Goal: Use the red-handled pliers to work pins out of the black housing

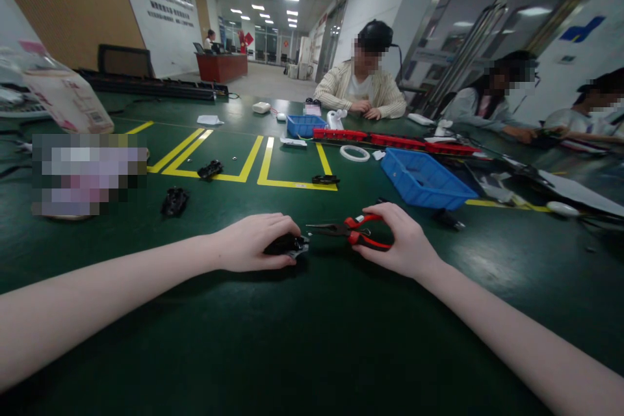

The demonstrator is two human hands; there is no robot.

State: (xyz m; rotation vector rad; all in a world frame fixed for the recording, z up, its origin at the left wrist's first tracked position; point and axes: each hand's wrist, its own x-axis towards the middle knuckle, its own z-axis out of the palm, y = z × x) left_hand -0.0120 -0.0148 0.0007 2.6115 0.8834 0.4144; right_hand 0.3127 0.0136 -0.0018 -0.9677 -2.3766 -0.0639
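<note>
My left hand is closed around a small black plastic part, with a greyish piece showing at its right end. In my right hand are needle-nose pliers with red and black handles. Their thin jaws point left, close to the black part; whether they touch it I cannot tell. A tiny light speck shows near the jaw tips. Beyond my left hand lie two more black parts, a nearer one and a farther one. A flat black piece rests on the yellow tape.
The green table carries yellow tape outlines. A blue bin stands beyond my right hand, near a white tape roll, a red strip and a smaller blue bin. A bottle stands left. Several people sit across and right.
</note>
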